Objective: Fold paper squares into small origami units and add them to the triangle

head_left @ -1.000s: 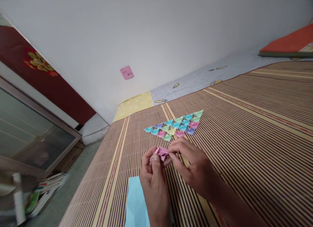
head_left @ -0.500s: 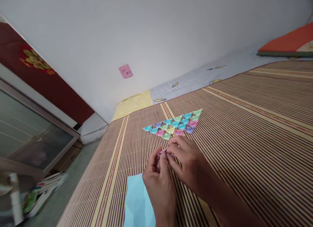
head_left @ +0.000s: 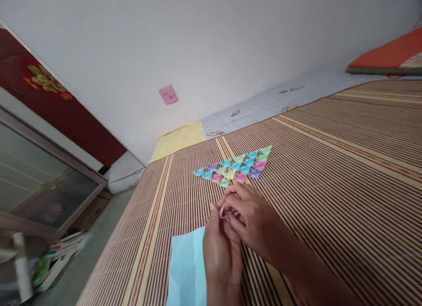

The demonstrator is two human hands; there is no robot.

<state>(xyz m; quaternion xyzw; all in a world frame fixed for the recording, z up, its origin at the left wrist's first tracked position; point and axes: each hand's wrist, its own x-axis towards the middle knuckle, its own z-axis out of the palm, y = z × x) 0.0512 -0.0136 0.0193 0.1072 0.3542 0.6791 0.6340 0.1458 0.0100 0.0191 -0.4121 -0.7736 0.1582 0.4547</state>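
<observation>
The pink paper (head_left: 227, 213) sat between the two hands, just above the striped mat (head_left: 329, 174) on the bed and just short of the triangle of folded pieces (head_left: 235, 167). A second before, it had been spread open between the fingertips, a puffy shape easy to see. Half a second before, it showed only as a thin sliver. At this moment, little more than a small pink edge peeked out between the fingers.

The left hand (head_left: 221, 253) had turned its back to the camera and drawn in close against the right hand (head_left: 255, 222), so the two nearly overlapped. The fingers of both hands were pinched on the pink paper, the left from below and the right from above and behind. Judging by that, the fold in hand had been pressed flat and the piece made more compact, closer in shape to those already laid out.

The light blue sheet (head_left: 186, 271) lay flat on the mat under the left wrist, where it had been, untouched. The triangle of folded pieces had not shifted either.

Farther off were a checked sheet (head_left: 263, 106) along the white wall (head_left: 211, 42), a pink sticky note (head_left: 168, 95) on that wall, and an orange cushion (head_left: 389, 55) at the far corner.
</observation>
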